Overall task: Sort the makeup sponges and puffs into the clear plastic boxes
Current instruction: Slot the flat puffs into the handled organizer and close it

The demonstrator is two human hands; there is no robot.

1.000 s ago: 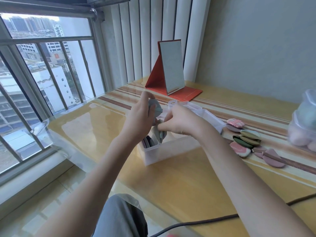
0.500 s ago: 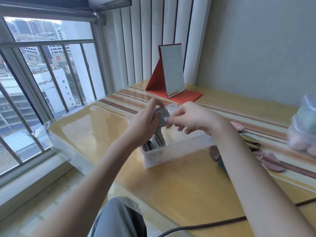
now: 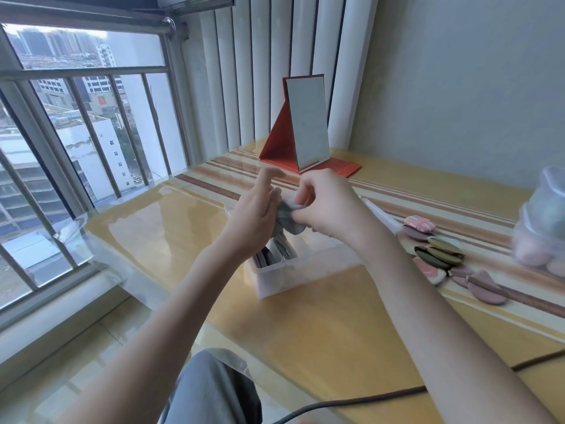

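both hands hold a grey puff [image 3: 287, 217] just above the clear box [image 3: 293, 270] on the table [image 3: 336, 325]. right hand [image 3: 328, 206] pinches the puff with curled fingers. left hand [image 3: 255, 215] supports it, fingers mostly straight. dark puffs stand in the box's left end. loose puffs [image 3: 440, 255] lie to the right, well apart.

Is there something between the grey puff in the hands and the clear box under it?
Nothing visible. The grey puff, pinched by the right hand, hangs directly above the lidless clear box; the left hand is beside it.
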